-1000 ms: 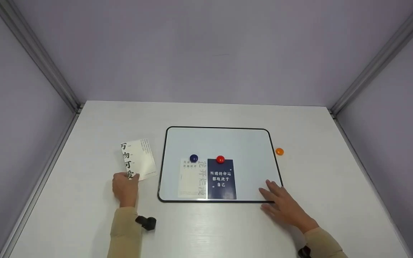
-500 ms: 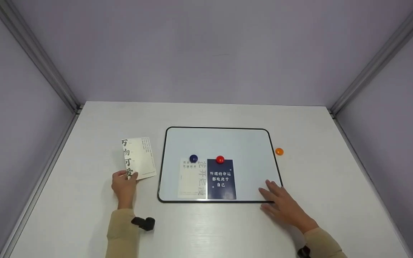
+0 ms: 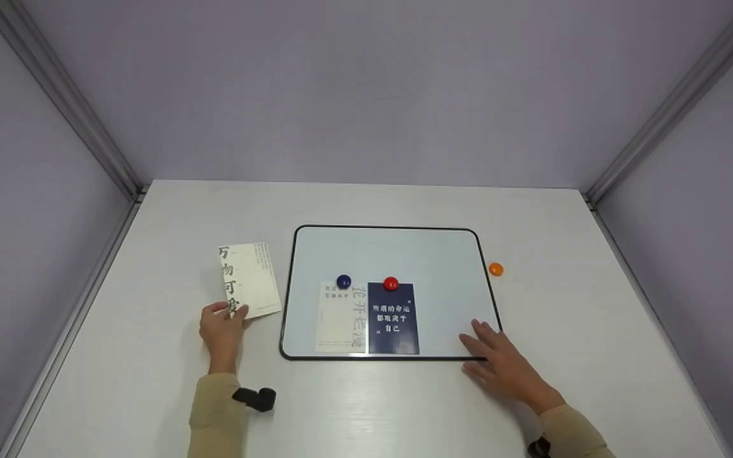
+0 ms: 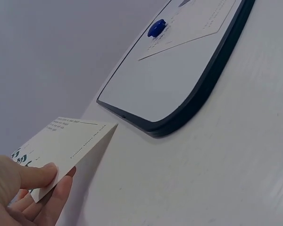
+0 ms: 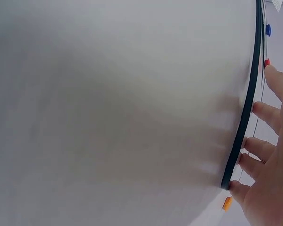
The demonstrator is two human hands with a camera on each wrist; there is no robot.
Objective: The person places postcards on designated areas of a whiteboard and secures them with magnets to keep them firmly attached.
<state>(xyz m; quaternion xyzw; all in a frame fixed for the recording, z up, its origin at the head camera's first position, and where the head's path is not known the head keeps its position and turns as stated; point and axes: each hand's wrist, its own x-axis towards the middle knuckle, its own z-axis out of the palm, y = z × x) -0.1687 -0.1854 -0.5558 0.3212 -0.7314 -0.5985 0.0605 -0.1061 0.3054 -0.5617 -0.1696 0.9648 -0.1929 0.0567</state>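
My left hand pinches the lower left corner of a cream card with dark characters down one side. In the left wrist view the thumb lies on top of the card, the fingers are beneath, and the card is tilted off the table. To its right lies a black-framed whiteboard. A blue magnet sits at the top of a pale card on the board, and a red magnet on a navy card. My right hand rests, fingers spread, at the board's lower right corner.
An orange magnet lies on the white table just outside the board's right edge. Grey-purple panels stand behind the table and on both sides.
The left hand has lifted and turned the cream card a little, so it stands straighter and slightly further right. My right hand and the board have stayed in place.
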